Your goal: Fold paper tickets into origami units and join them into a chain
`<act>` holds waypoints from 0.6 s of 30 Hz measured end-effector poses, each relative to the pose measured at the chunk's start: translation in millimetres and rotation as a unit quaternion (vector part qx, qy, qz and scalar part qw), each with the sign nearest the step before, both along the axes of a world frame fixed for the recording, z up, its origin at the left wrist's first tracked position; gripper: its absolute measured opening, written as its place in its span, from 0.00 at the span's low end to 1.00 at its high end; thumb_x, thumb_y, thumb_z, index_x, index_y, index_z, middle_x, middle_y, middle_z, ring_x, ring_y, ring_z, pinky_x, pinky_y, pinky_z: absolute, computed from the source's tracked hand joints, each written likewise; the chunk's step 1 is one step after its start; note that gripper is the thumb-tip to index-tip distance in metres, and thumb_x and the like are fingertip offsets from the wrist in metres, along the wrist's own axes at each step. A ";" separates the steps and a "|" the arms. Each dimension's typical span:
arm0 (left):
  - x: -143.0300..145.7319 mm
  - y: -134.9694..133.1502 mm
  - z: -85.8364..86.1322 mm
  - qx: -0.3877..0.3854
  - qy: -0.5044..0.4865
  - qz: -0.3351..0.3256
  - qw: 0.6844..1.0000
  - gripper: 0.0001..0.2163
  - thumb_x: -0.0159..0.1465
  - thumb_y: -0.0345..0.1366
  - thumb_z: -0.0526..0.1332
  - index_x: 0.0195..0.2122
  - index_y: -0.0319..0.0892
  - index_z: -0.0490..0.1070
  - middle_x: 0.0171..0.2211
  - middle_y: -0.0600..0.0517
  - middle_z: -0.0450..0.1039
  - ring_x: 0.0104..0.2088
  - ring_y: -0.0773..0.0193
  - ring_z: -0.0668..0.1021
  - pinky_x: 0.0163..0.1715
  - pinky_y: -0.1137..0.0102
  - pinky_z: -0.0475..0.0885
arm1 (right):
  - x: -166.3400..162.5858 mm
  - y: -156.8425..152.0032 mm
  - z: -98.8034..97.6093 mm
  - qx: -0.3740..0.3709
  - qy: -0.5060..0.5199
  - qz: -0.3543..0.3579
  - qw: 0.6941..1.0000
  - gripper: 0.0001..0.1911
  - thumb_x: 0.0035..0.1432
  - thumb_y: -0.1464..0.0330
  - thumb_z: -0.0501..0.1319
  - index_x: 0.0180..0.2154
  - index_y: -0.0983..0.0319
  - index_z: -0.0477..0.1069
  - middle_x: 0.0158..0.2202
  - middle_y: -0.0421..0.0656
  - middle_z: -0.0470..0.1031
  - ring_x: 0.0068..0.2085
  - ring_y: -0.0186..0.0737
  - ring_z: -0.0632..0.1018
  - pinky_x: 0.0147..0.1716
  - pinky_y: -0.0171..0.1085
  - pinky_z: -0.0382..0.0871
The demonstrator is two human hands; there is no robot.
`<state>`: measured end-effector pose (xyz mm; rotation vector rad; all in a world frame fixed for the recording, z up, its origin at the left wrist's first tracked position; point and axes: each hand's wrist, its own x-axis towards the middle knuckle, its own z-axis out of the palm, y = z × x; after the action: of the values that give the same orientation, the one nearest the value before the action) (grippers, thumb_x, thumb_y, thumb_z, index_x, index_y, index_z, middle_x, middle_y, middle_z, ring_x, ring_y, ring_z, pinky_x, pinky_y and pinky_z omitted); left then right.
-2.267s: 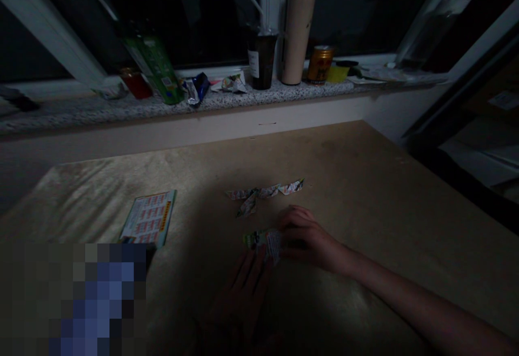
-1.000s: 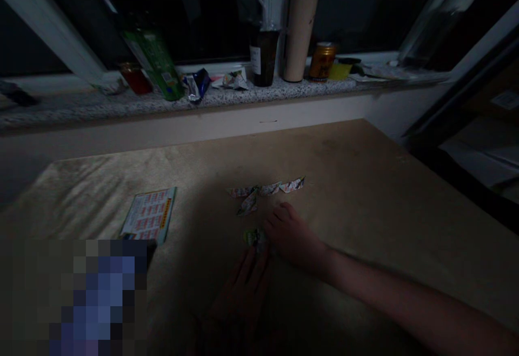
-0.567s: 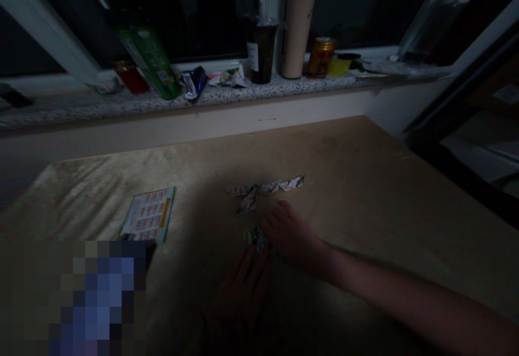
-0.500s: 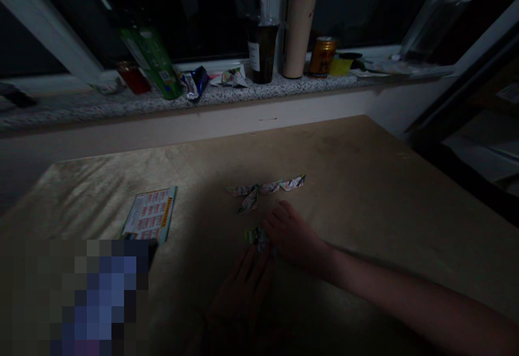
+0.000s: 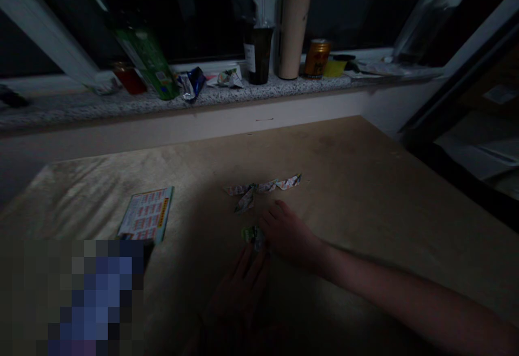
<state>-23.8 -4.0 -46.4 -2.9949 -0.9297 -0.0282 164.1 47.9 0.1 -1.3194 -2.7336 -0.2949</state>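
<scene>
A small piece of patterned green and white paper (image 5: 251, 234) lies on the table between my hands. My left hand (image 5: 241, 280) rests low in the shadow, its fingers stretched out flat and their tips on the paper's near edge. From the right, my right hand (image 5: 286, 234) bears down with curled fingers at the paper's right side and covers part of it. Just beyond are several folded paper strips (image 5: 266, 185) in a row, with one slanting strip (image 5: 244, 201) below the left part.
A printed booklet (image 5: 146, 214) lies to the left on the table (image 5: 344, 183). Along the stone sill (image 5: 227, 93) stand a green bottle (image 5: 150, 66), a dark cup with a straw (image 5: 258, 55), a pale tall flask (image 5: 294, 26) and a gold can (image 5: 317, 59). Crumpled wrappers (image 5: 192, 84) lie there too.
The whole view has shifted slightly, so things sit a little further left. Both hands stay at the paper, and a bit more of its green side shows between them.
</scene>
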 end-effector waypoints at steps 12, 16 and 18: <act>2.4 -0.2 1.6 -0.022 0.010 0.002 1.000 0.44 0.53 0.65 0.48 0.62 0.36 0.50 0.62 0.40 0.50 0.59 0.41 0.55 0.55 0.55 0.55 | 31.4 -35.3 -0.6 0.006 0.137 0.058 0.989 0.15 0.61 0.68 0.53 0.50 0.63 0.65 0.50 0.44 0.71 0.52 0.45 0.67 0.59 0.50 0.47; 1.6 -2.4 -7.4 0.015 -0.028 0.004 0.999 0.41 0.56 0.62 0.48 0.62 0.36 0.51 0.62 0.40 0.51 0.60 0.42 0.54 0.55 0.54 0.54 | 41.8 -61.7 0.2 -0.078 0.134 0.073 0.985 0.25 0.64 0.62 0.49 0.59 0.65 0.53 0.58 0.46 0.62 0.61 0.42 0.57 0.62 0.48 0.39; 1.2 -2.9 -9.1 0.042 -0.055 -0.004 0.998 0.40 0.57 0.61 0.49 0.61 0.34 0.52 0.62 0.39 0.50 0.60 0.41 0.52 0.55 0.54 0.53 | 43.7 -66.2 2.0 -0.137 0.121 0.068 0.981 0.30 0.63 0.58 0.48 0.62 0.65 0.48 0.60 0.47 0.58 0.62 0.42 0.54 0.62 0.48 0.39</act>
<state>-22.6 -6.9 -55.5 -2.9463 -0.9000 -0.2288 207.8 -18.3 2.1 -1.1255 -2.7052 0.2464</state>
